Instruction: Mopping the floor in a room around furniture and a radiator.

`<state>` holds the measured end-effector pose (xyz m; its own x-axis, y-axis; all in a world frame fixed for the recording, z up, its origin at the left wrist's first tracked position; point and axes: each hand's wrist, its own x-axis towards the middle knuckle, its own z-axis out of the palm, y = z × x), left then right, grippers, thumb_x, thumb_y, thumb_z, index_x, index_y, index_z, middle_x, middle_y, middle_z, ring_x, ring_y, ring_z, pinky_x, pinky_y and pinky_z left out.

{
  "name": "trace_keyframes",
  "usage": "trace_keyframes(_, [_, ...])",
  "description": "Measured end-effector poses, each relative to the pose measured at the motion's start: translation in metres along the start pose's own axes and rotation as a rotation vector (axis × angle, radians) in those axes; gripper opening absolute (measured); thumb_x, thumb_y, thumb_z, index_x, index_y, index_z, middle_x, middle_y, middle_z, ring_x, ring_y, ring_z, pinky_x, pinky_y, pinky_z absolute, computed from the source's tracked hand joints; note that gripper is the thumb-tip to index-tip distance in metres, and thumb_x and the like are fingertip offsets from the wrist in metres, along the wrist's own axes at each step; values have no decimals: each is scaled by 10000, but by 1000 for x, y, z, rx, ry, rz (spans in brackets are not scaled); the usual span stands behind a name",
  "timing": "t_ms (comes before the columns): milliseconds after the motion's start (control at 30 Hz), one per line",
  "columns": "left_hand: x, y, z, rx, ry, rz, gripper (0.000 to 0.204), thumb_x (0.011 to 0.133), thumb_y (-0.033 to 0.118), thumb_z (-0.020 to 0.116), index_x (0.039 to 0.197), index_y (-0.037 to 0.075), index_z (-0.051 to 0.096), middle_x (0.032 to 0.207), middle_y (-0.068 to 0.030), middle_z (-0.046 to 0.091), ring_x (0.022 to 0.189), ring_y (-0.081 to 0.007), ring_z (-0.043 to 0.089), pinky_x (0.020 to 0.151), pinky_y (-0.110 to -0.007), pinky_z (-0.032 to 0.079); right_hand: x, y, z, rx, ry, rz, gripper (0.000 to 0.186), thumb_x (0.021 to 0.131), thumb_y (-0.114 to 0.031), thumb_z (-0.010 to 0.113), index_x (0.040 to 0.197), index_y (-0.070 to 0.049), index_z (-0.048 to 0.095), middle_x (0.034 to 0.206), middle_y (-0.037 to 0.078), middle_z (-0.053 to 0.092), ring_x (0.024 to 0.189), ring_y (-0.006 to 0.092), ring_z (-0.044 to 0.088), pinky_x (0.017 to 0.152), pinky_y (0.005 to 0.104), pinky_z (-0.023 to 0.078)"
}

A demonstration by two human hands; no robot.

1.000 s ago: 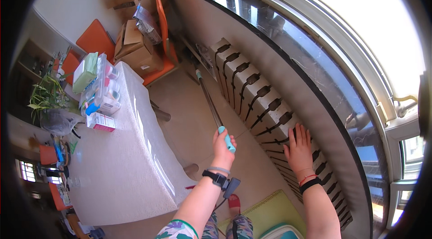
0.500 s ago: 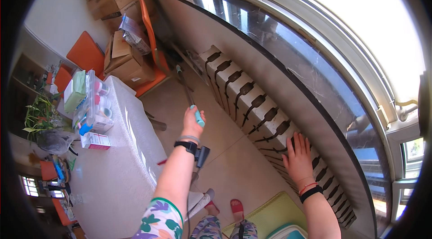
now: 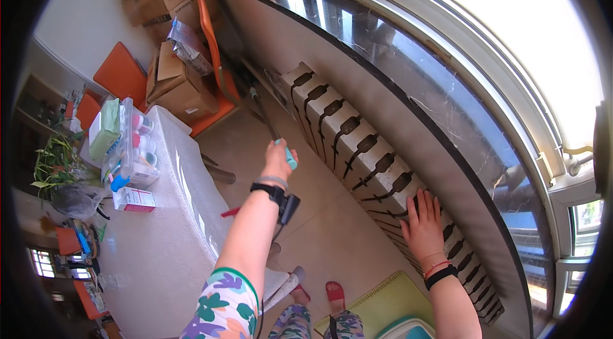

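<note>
My left hand (image 3: 277, 161) is closed on the teal grip (image 3: 291, 159) of a long metal pole (image 3: 268, 122), which reaches across the tiled floor toward the dark corner beside the orange chair (image 3: 207, 45); its far end is hard to make out in shadow. My right hand (image 3: 421, 224) lies open, fingers stretched out, on the top of a pale radiator (image 3: 367, 163) with dark slots, beneath the dark marble windowsill (image 3: 408, 74).
A cloth-covered table (image 3: 153, 256) at left holds a plastic bin (image 3: 131, 166), packets and a plant (image 3: 57, 160). Stacked cardboard boxes (image 3: 153, 0) and chairs crowd the far corner. By my feet lie a green mat (image 3: 377, 300) and a teal-rimmed container (image 3: 405, 332).
My left hand has pushed the pole forward and to the left, deeper toward the far corner. My right hand has stayed on the radiator. The view has shifted a little.
</note>
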<state>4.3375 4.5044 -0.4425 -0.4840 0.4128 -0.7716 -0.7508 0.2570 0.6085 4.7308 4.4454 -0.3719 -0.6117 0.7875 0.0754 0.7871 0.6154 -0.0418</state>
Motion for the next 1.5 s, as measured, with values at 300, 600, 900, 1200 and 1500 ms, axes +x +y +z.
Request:
trace_keyframes(300, [-49, -100, -23, 53, -43, -13, 554, 919, 230, 506, 1399, 314, 242, 719, -40, 487, 547, -142, 489, 431, -292, 425, 0, 4, -2, -25, -12, 15, 570, 790, -260, 616, 1275, -41, 410, 1346, 208, 381, 1267, 351, 348, 1072, 508, 252])
trace_keyframes(600, [-68, -195, -99, 381, 123, 99, 597, 895, 156, 522, 1425, 231, 258, 642, -45, 480, 436, -143, 442, 374, -283, 369, 0, -1, 1, -13, -32, 8, 610, 784, -256, 623, 1297, -38, 375, 1354, 222, 371, 1272, 354, 343, 1074, 515, 244])
trace_keyframes(900, [-24, -196, -87, 237, 87, 217, 545, 907, 139, 519, 1410, 190, 314, 621, -35, 479, 421, -129, 438, 353, -293, 362, 1, -3, 3, -32, -51, 22, 634, 780, -241, 626, 1313, -38, 350, 1370, 230, 345, 1271, 377, 334, 1077, 520, 240])
trace_keyframes(1200, [5, -47, -47, 271, 65, 73, 609, 919, 168, 510, 1437, 247, 199, 635, -57, 465, 436, -159, 447, 353, -305, 385, 1, -2, 4, -57, -40, 25, 625, 789, -241, 617, 1316, -40, 350, 1378, 224, 340, 1274, 378, 330, 1078, 513, 239])
trace_keyframes(1500, [-86, -150, -26, 64, -9, -60, 597, 930, 190, 496, 1427, 304, 185, 664, -55, 474, 462, -160, 460, 387, -299, 402, 1, 0, 2, -44, -56, 22, 642, 783, -234, 620, 1325, -39, 336, 1381, 225, 335, 1279, 372, 325, 1075, 522, 235])
